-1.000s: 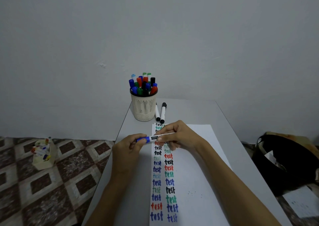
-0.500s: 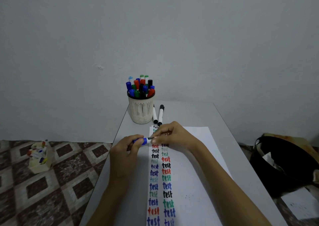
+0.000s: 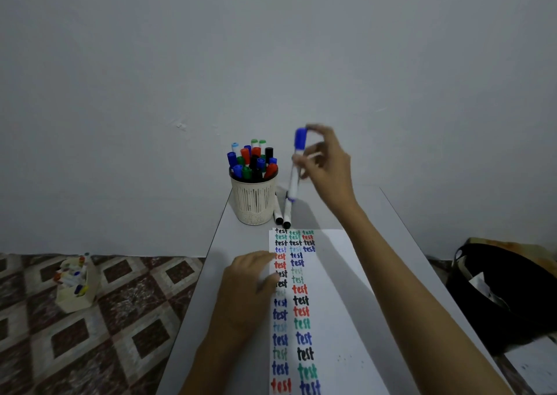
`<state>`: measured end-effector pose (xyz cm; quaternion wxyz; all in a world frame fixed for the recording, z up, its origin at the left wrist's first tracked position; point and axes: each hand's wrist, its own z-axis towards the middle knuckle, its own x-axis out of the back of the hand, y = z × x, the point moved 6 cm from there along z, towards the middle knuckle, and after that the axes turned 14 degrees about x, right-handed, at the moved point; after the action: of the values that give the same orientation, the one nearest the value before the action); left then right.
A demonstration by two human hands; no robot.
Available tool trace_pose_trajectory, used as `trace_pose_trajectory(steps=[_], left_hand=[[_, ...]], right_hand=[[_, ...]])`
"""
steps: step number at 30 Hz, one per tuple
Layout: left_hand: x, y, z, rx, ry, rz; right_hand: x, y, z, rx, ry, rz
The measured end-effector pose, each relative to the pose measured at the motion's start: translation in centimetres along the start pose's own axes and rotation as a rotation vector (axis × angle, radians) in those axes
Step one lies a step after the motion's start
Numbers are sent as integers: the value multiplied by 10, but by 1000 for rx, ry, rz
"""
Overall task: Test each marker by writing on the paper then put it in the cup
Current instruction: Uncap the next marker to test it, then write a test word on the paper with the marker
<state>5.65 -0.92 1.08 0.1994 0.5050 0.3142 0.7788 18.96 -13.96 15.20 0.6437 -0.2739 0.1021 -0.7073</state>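
Observation:
My right hand (image 3: pixel 327 165) holds a capped blue marker (image 3: pixel 296 165) almost upright in the air, cap up, just right of the cream cup (image 3: pixel 254 203). The cup stands at the table's far left and is packed with several blue, red, green and black markers. Two black-capped markers (image 3: pixel 283 212) lie on the table right of the cup, under the held one. My left hand (image 3: pixel 248 286) rests on the left edge of the white paper (image 3: pixel 334 298), which carries columns of the word "test" in several colours.
The narrow grey table (image 3: pixel 217 250) stands against a plain wall. On the patterned floor at left sits a small cream box of markers (image 3: pixel 77 283). A black bag (image 3: pixel 500 292) lies on the floor to the right.
The cap went onto the blue marker over the paper. My right hand has since lifted the marker up beside the cup, while my left hand let go and dropped onto the paper's edge.

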Motion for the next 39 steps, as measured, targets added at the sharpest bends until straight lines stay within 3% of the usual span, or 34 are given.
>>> trace_pose_trajectory(steps=[2, 5, 12, 17, 19, 24, 27, 28, 30, 36, 39], left_hand=[[-1, -2, 1, -12, 14, 49], [-2, -5, 2, -14, 12, 53], [-3, -5, 3, -9, -9, 55], [-4, -6, 3, -16, -9, 49], [-4, -7, 3, -7, -11, 42], [-5, -8, 3, 0, -2, 36], [-4, -8, 3, -4, 4, 38], [-4, -9, 3, -6, 6, 42], [-4, -8, 4, -5, 4, 44], [-3, -6, 4, -6, 9, 48], [-3, -6, 4, -16, 19, 44]], right_hand=[[1, -9, 18, 67, 164, 23], [-15, -10, 33, 74, 193, 25], [-67, 10, 25, 84, -62, -161], [-75, 21, 31, 164, -297, -476], [-74, 27, 31, 138, -347, -433], [-46, 59, 2, -159, -142, -217], [-51, 86, -36, -315, -508, -443], [-55, 90, -48, -306, -637, -513], [-59, 95, -64, -220, -724, -619], [-52, 96, -73, 23, -666, -721], [-37, 80, -73, 81, -458, -637]])
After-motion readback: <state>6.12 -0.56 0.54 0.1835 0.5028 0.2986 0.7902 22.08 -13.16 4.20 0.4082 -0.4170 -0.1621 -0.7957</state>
